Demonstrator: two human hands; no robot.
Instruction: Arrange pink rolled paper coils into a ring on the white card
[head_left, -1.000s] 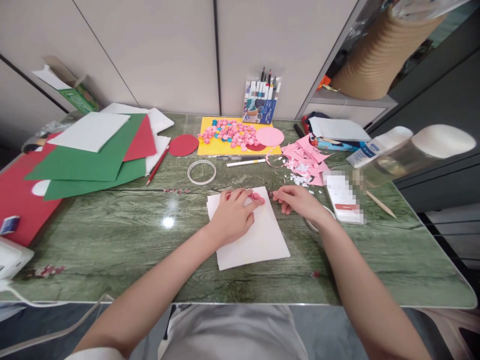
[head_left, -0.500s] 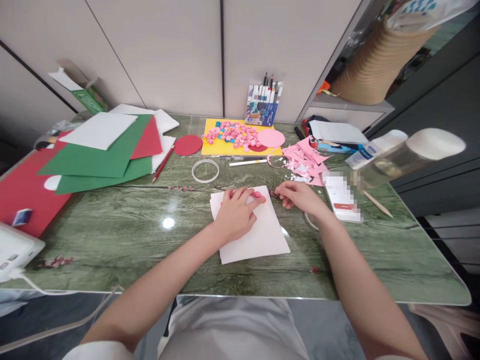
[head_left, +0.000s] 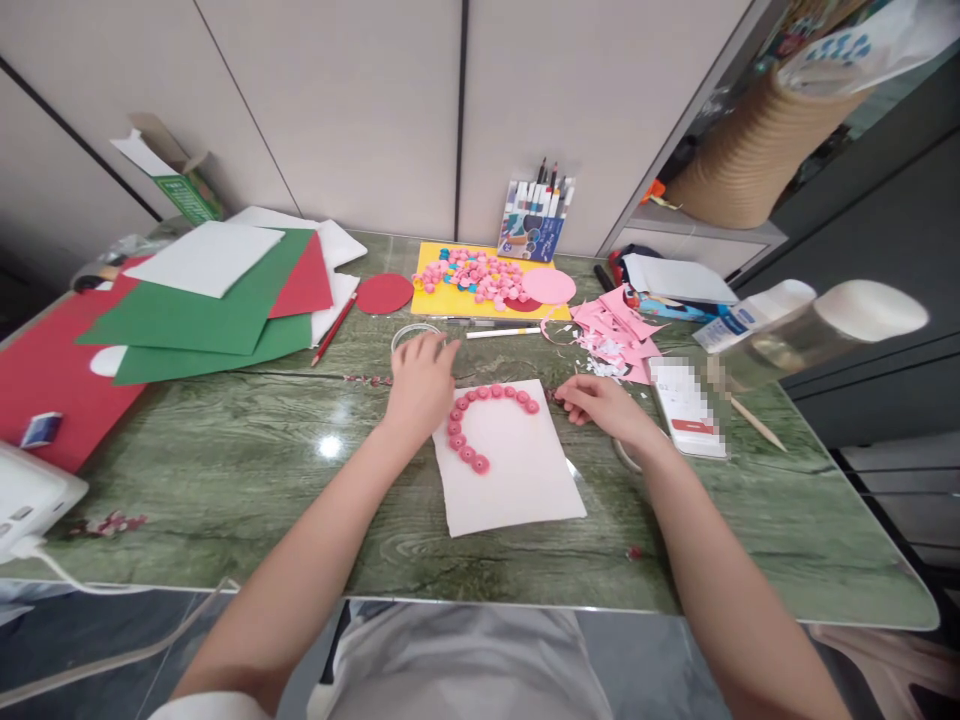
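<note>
Left hand (head_left: pixel 421 385), loosely curled, its grip unclear, overlaps the white ring (head_left: pixel 417 326), while the right hand (head_left: pixel 596 402), fingertips bunched, contents hidden, is beside the white paper (head_left: pixel 517 485), whose open arc of pink coils (head_left: pixel 455 428) suggests arranging, any addition calling for neat edge-to-edge spacing.

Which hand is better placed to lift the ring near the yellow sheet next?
Likely the left hand: in this view it overlaps the ring; the right hand is farther off, beside the white paper.

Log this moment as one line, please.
Left hand: at white ring, contact unclear | Right hand: beside white sheet, half-curled | Pink discs: curved row on sheet
</note>
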